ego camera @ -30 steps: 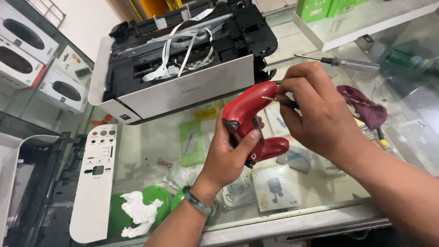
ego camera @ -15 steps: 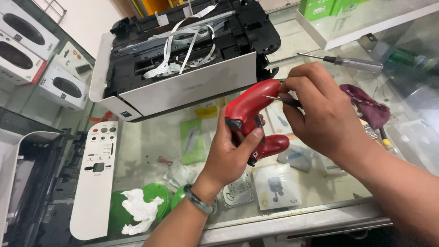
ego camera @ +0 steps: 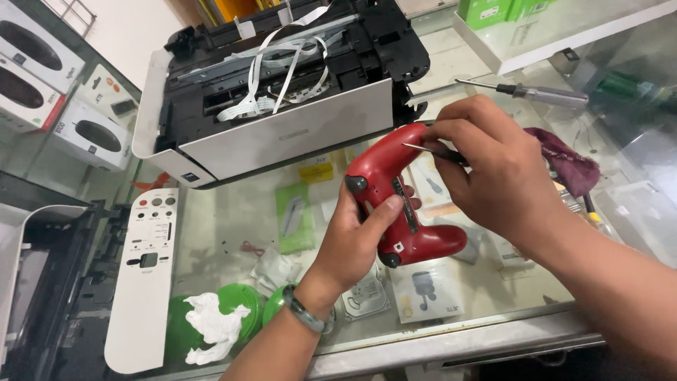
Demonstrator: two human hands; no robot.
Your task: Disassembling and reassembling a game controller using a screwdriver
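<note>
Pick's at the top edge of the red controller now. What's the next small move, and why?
Probably ease the thin metal tool into the red controller shell's seam. The right hand pinches it with its tip at the upper edge, and the left hand grips the body firmly.

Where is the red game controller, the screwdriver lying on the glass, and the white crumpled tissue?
red game controller (ego camera: pixel 384 169), head view, on its upper red shell.
screwdriver (ego camera: pixel 543 94), head view, on its clear handle.
white crumpled tissue (ego camera: pixel 211 326), head view, on the middle of the wad.
</note>
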